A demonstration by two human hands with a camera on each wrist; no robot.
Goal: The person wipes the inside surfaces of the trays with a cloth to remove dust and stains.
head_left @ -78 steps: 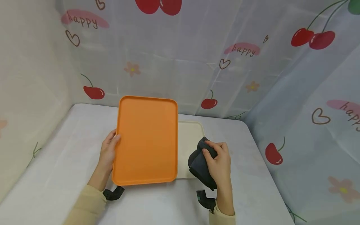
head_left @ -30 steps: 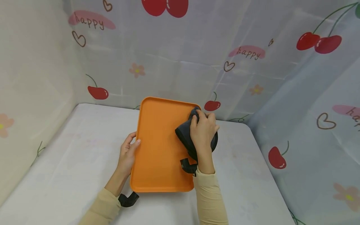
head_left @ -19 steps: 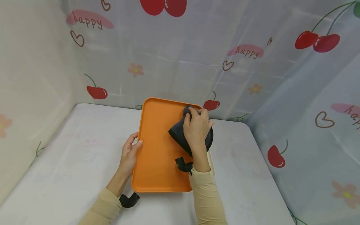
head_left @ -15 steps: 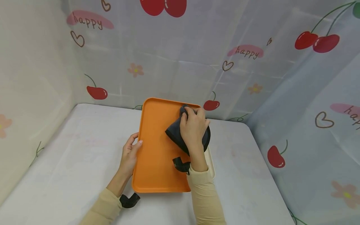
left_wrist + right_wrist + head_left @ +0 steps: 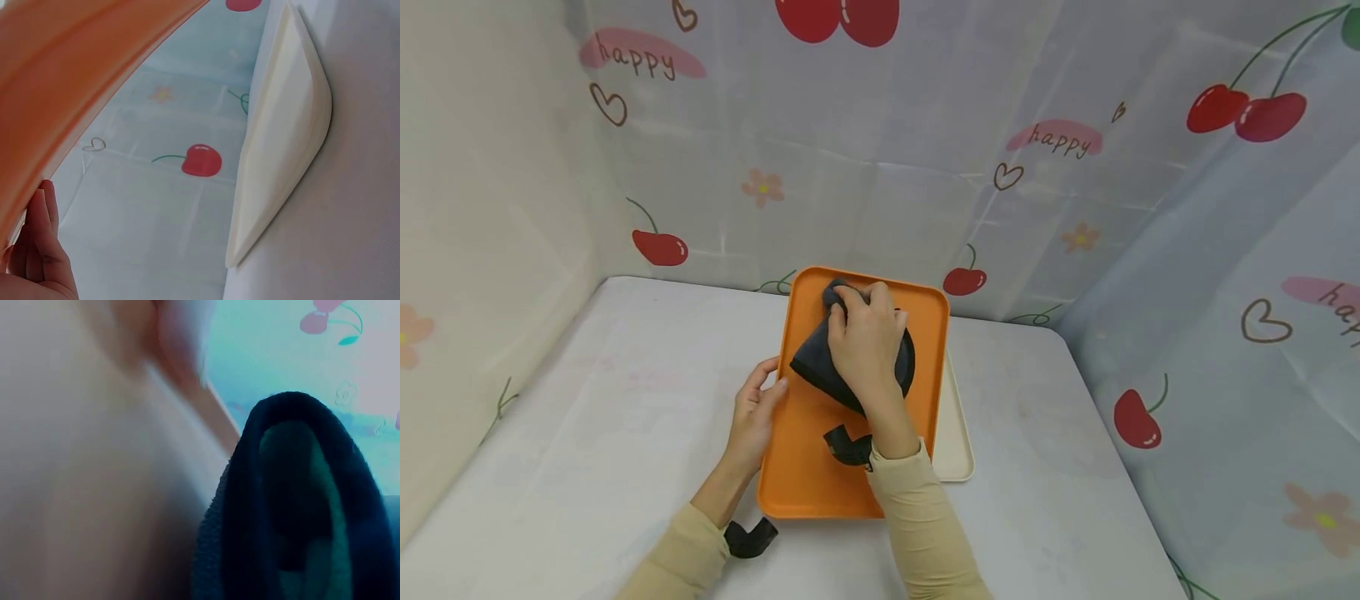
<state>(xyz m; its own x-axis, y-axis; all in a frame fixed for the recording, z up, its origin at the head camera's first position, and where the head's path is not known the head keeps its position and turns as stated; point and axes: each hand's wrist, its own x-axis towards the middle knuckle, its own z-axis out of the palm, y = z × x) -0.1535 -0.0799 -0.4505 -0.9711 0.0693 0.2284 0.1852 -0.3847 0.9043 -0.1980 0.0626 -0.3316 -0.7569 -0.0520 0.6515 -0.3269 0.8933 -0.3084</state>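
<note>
My left hand (image 5: pixel 752 421) grips an orange tray (image 5: pixel 820 467) by its left edge, thumb on the front face and fingers behind. In the left wrist view the orange tray (image 5: pixel 56 81) is raised off the table, with the fingers (image 5: pixel 44 244) against its underside. A folded dark grey cloth (image 5: pixel 816 358) lies over the upper part of the tray's face, and my right hand (image 5: pixel 867 337) pinches its top. The right wrist view is blurred; the cloth (image 5: pixel 209 556) shows there as a dark-edged fold.
A cream tray (image 5: pixel 953 442) lies on the white-covered table (image 5: pixel 1030 467), partly hidden below the orange one; its curved side shows in the left wrist view. Printed curtains (image 5: pixel 880 217) hang behind and at the sides. Black camera mounts (image 5: pixel 751 540) sit on both wrists.
My right hand has carried the cloth from right of the orange tray onto it, then leftward across its face. The orange tray shifted right at first. More of the cream tray shows lately.
</note>
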